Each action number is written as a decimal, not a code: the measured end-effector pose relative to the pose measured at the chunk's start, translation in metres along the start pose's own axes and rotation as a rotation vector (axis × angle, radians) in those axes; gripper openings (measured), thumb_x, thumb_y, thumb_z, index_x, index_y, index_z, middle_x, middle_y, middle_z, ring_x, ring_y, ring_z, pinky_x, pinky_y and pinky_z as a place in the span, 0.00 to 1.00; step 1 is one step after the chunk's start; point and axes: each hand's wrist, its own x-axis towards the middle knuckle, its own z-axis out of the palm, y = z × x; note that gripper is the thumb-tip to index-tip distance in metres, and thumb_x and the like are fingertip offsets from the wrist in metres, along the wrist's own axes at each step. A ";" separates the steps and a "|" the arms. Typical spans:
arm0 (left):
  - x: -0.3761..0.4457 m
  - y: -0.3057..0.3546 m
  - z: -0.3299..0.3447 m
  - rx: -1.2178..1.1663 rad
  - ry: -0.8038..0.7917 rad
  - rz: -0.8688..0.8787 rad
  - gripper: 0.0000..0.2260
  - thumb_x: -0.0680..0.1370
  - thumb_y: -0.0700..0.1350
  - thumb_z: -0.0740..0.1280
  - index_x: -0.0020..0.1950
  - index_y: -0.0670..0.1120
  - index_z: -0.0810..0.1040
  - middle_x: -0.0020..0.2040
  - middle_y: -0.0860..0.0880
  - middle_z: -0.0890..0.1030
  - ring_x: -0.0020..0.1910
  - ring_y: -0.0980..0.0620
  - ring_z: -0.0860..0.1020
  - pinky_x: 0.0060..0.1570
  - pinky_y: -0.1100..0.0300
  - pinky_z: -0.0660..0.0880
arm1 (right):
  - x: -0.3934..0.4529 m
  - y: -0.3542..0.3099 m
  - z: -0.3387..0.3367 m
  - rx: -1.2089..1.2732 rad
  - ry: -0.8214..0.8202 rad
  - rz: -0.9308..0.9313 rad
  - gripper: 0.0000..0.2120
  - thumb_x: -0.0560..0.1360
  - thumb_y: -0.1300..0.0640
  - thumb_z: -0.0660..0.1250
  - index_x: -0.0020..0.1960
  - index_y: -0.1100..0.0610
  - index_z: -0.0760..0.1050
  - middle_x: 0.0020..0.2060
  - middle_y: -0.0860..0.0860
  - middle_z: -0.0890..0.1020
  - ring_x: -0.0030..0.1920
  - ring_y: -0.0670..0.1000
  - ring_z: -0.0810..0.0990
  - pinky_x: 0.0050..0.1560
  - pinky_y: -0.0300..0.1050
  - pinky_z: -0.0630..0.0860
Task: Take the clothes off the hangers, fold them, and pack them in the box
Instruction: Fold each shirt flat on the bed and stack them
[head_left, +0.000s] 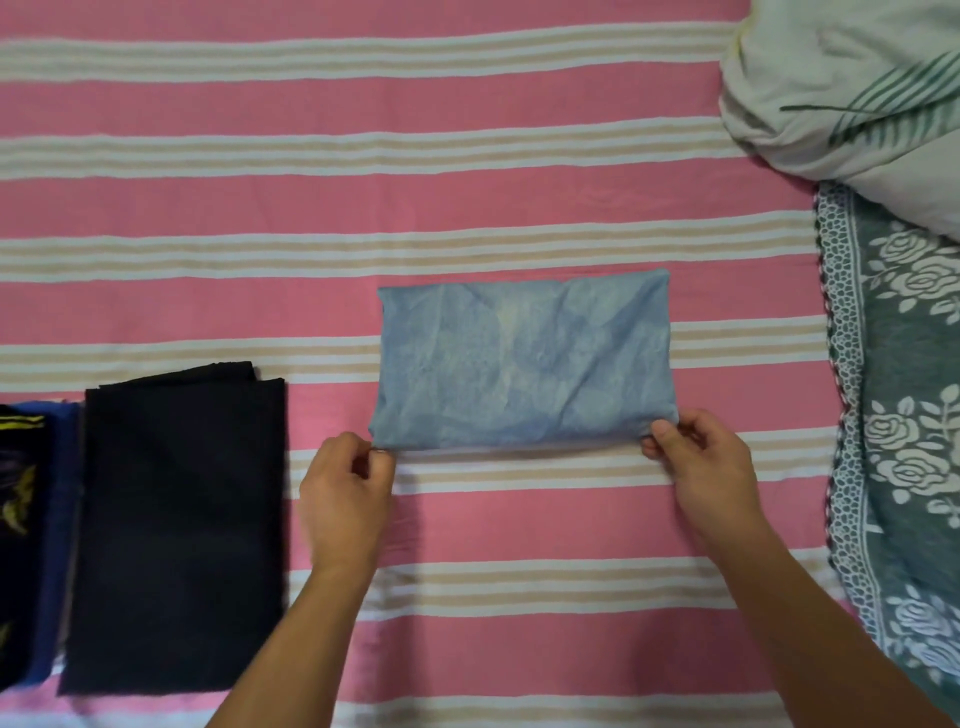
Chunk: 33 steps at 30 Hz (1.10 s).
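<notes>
Two hands, left (347, 486) and right (698, 457), pinch near corners of blue garment (524, 358); we keep corners level, fold square, stack beside black pile (176, 535).

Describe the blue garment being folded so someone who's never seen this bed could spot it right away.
On the pink striped bedsheet, look at the middle, between the black folded cloth on the left and the green floral blanket on the right. The light blue garment lies there as a wrinkled rectangle, its near corners pinched by the left hand and right hand. It is the only pale, mottled blue piece.
</notes>
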 end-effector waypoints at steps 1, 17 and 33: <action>0.000 0.001 0.000 -0.039 -0.026 -0.046 0.09 0.77 0.39 0.67 0.38 0.46 0.73 0.36 0.49 0.77 0.36 0.46 0.75 0.35 0.57 0.70 | -0.001 -0.001 0.001 -0.013 -0.022 0.033 0.02 0.80 0.60 0.67 0.51 0.56 0.79 0.41 0.52 0.84 0.42 0.46 0.83 0.45 0.35 0.78; 0.050 0.094 0.083 0.595 -0.261 0.719 0.28 0.82 0.65 0.48 0.82 0.60 0.56 0.83 0.43 0.57 0.81 0.38 0.53 0.78 0.37 0.47 | 0.096 -0.081 0.071 -0.684 0.188 -0.185 0.15 0.84 0.47 0.57 0.58 0.59 0.71 0.52 0.63 0.81 0.54 0.65 0.78 0.45 0.51 0.66; 0.075 0.101 0.064 0.039 -0.119 -0.168 0.37 0.79 0.63 0.64 0.81 0.46 0.54 0.73 0.38 0.65 0.67 0.34 0.70 0.65 0.40 0.70 | 0.079 -0.051 0.069 -0.779 0.045 -0.131 0.35 0.79 0.38 0.60 0.74 0.63 0.63 0.68 0.65 0.69 0.66 0.66 0.70 0.67 0.56 0.66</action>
